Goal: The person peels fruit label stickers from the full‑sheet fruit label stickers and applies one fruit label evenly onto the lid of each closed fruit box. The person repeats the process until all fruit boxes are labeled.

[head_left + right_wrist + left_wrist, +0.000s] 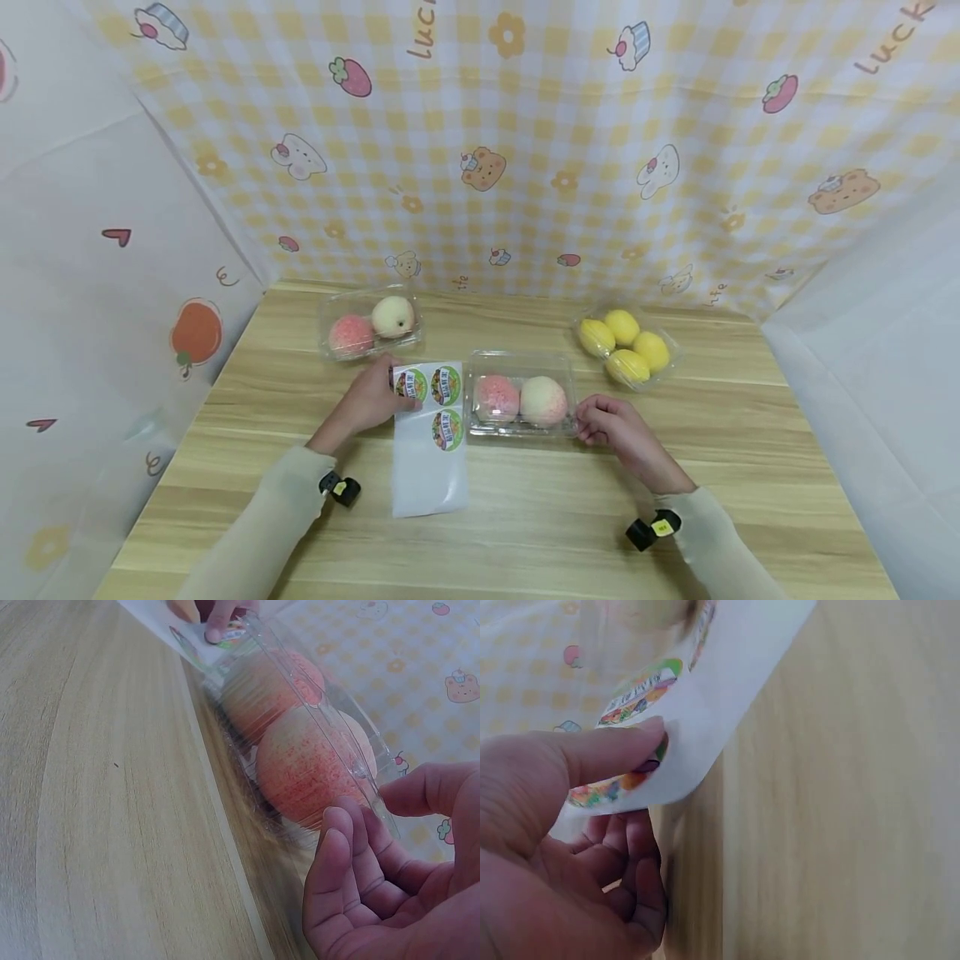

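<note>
My left hand pinches the upper left edge of a white sticker sheet, thumb on top and fingers beneath, as the left wrist view shows. Three round fruit stickers show on the sheet's upper part; the thumb overlaps one. Just right of the sheet stands a clear plastic box with a pink peach and a pale peach inside. My right hand is at the box's right end; in the right wrist view its thumb and fingertips pinch the edge of the box.
Behind my left hand stands another clear box with two peaches. At the back right a clear box holds several lemons. A checked cloth hangs behind the wooden table, with white sheets along both sides.
</note>
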Action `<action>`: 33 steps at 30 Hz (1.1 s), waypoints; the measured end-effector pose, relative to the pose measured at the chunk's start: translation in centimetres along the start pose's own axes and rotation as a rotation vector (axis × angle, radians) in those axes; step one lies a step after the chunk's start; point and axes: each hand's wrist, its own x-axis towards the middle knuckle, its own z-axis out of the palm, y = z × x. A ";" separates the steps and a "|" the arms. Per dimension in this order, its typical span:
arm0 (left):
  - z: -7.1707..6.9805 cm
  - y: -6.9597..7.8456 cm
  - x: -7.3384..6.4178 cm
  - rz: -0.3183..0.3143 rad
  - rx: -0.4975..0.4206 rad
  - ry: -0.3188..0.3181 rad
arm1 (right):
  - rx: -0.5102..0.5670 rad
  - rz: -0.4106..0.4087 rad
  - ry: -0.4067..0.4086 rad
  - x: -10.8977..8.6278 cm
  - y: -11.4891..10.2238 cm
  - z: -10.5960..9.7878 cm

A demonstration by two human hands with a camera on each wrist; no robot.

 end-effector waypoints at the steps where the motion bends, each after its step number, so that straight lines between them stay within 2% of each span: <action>1: 0.0 0.0 -0.1 0.012 -0.033 -0.004 | 0.000 0.000 -0.003 0.0 0.0 0.0; 7: -0.1 0.1 -0.5 0.046 -0.302 -0.040 | 0.011 -0.003 -0.015 0.0 -0.1 0.0; 16: -0.1 1.1 -1.3 0.071 -0.551 -0.111 | 0.014 0.003 -0.007 0.0 0.0 0.0; 23: -0.4 2.5 -2.0 0.087 -0.599 -0.091 | 0.005 -0.008 0.000 0.1 0.3 -0.2; 27: -0.7 3.6 -2.6 0.062 -0.598 -0.067 | 0.006 -0.017 -0.002 0.1 0.4 -0.2; 30: -0.9 4.5 -3.2 0.066 -0.613 -0.072 | 0.004 -0.019 0.000 0.1 0.3 -0.2; 33: -0.9 5.4 -3.8 0.097 -0.633 -0.094 | 0.003 -0.020 0.003 0.0 0.3 -0.1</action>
